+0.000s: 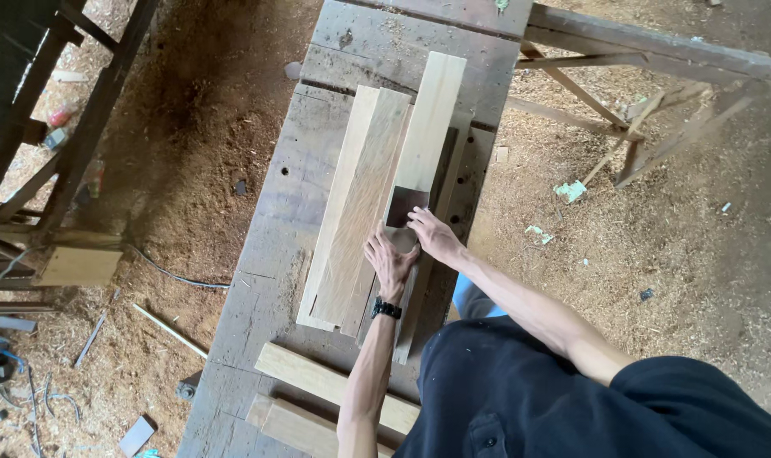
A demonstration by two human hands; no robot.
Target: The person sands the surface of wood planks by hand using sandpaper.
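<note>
Several long pale wooden boards lie stacked lengthwise on a worn grey workbench. A small dark flat metal blade, like a card scraper, stands on the upper narrow board. My left hand, with a black watch on the wrist, presses on the boards just below the blade, fingers reaching its lower edge. My right hand grips the blade's lower right corner. Both hands hold the blade together.
Two short wooden pieces lie across the bench's near end. Sawdust covers the floor on both sides. A dark wooden frame stands at left, a sawhorse-like frame at right. Scraps and a cable lie at lower left.
</note>
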